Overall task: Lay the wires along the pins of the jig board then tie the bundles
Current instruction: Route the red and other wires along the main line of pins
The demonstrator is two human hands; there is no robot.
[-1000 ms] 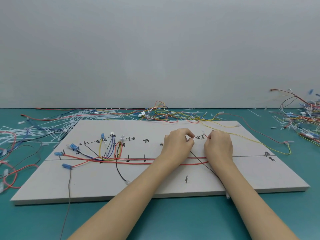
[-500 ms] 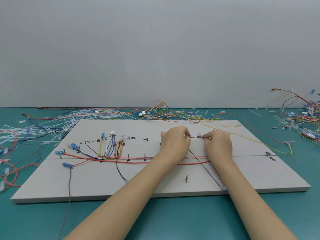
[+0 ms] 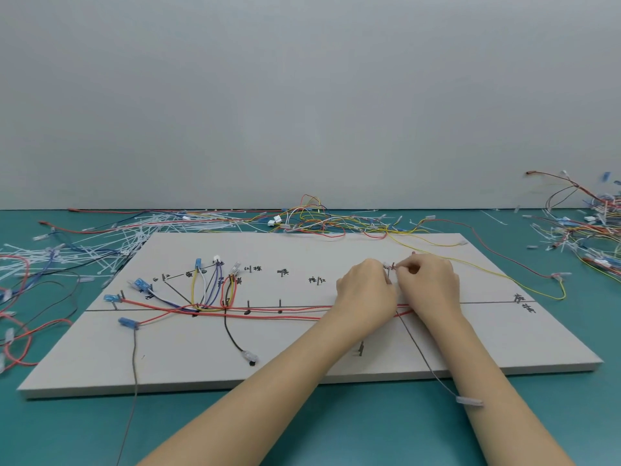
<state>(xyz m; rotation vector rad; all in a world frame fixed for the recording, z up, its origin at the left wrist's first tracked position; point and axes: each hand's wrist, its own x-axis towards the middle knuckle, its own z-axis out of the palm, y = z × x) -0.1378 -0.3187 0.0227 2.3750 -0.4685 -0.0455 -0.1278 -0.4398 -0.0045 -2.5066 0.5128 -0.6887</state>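
Note:
A grey jig board [image 3: 302,358] lies on the teal table with pins and handwritten labels. Red wires [image 3: 275,312] run along its middle line from a fan of coloured wires [image 3: 208,287] at the left. My left hand [image 3: 366,290] and my right hand [image 3: 428,284] meet at a pin [image 3: 389,269] right of centre, both pinching a thin dark wire [image 3: 416,344] there. That wire trails down off the board's front edge to a clear connector [image 3: 468,400]. The fingertips hide how the wire sits on the pin.
White cable ties [image 3: 84,247] and loose wires are scattered at the back left. A tangle of coloured wires [image 3: 319,223] lies behind the board and another heap [image 3: 584,230] at the far right. A yellow wire [image 3: 504,274] crosses the board's right corner.
Both hands have come closer together at the pin. The dark wire's connector end has slid from the board's front edge down onto the table.

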